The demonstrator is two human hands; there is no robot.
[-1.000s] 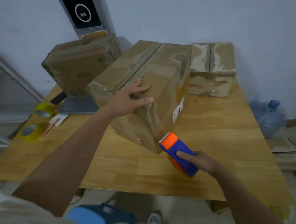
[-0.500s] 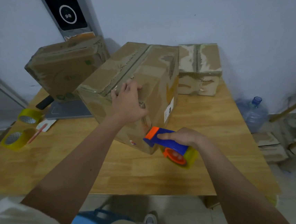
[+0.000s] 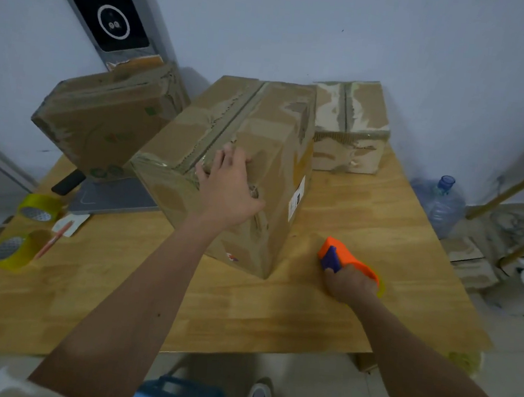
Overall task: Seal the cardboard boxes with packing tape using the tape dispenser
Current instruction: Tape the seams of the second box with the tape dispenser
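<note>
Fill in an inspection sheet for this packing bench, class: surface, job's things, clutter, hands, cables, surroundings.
Surface: wooden table, bare wood at the near edge.
Job's things: large box in the middle; left box tilted; small box at the back; tape dispenser.
Clutter: two yellow tape rolls, pen, grey tablet.
Hands: left hand rests on the large box; right hand grips the tape dispenser.
Cables: nothing seen.
Surroundings: water bottle on the floor, wall behind.
</note>
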